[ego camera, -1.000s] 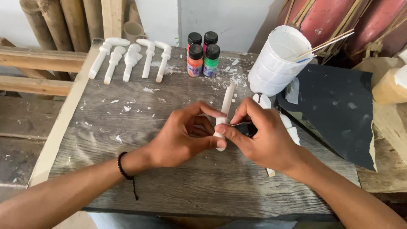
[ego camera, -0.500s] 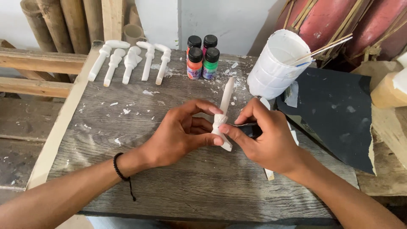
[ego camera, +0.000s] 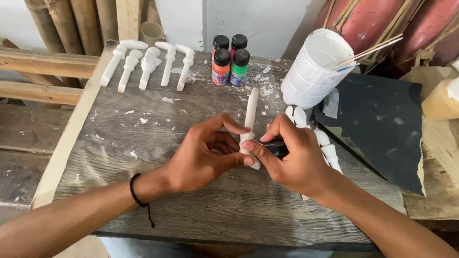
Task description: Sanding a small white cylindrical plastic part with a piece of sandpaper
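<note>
Over the grey wooden table, my left hand pinches the lower end of a long white carved stick between thumb and fingers. The stick points away from me, its far end resting toward the paint bottles. My right hand grips a small dark tool and presses it against the stick's lower end, right beside my left fingertips. The tool's tip is hidden between my fingers.
Several white carved pieces lie in a row at the back left. Paint bottles with black caps stand behind the stick. A white cup holding thin sticks sits at the right, next to a dark sheet and more white pieces.
Both hands shifted slightly on the stick's lower end; the stick's tilt changed a little. Nothing was let go.
</note>
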